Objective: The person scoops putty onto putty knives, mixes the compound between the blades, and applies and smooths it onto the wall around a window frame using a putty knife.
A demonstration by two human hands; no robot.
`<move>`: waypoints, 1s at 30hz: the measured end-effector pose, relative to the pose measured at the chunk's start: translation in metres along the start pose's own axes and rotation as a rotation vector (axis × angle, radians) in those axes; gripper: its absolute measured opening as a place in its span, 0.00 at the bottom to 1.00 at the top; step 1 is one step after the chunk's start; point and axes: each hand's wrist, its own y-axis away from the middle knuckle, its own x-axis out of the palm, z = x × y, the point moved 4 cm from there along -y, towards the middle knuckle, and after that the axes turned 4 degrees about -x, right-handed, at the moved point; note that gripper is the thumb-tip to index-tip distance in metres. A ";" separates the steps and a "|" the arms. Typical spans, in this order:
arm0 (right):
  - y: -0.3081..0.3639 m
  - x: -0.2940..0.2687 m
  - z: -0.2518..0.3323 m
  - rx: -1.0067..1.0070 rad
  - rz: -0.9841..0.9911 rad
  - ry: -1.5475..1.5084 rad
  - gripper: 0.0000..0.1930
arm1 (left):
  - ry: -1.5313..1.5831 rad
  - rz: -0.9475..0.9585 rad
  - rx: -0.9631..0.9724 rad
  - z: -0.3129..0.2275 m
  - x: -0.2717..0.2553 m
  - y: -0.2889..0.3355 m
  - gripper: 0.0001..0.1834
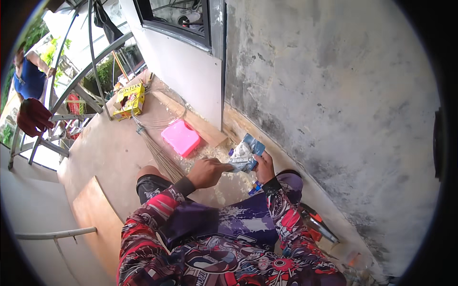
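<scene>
Closest to the camera is the patterned shirt (234,262) of the person, with red, white and dark figures, and beyond it the dark purple shorts (219,219) over the bent legs. Both hands meet in front of the knees, above the floor (109,152). The right hand (264,167) has its grip pinching a blue scraper (256,144) by the edge, between thumb and fingers; white paste (242,155) lies in a heap on it. The left hand (208,172) comes from the other side with fingers curled, and its grip is pinching a flat blue-grey blade (235,168), which touches the paste; its handle is hidden in the hand.

Past the hands, a bright pink case (181,137) lies on the floor, and just left of it a broom (160,152) of thin sticks. Farther away is a yellow box (130,100) with a torn opening. Along the right side rises a grey, stained wall (334,95). On the left, a wooden board (98,207) leans low, and near the upper left edge is another person (31,78) in blue clothing.
</scene>
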 end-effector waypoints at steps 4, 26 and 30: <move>0.003 0.006 -0.001 0.017 0.011 0.020 0.14 | -0.035 0.113 -0.036 -0.001 -0.014 -0.002 0.18; 0.052 0.009 0.043 0.104 0.023 -0.185 0.15 | 0.115 -1.385 0.015 -0.063 -0.237 -0.189 0.19; 0.052 -0.006 0.048 0.065 0.037 -0.208 0.16 | -0.015 -1.459 0.084 -0.075 -0.227 -0.207 0.22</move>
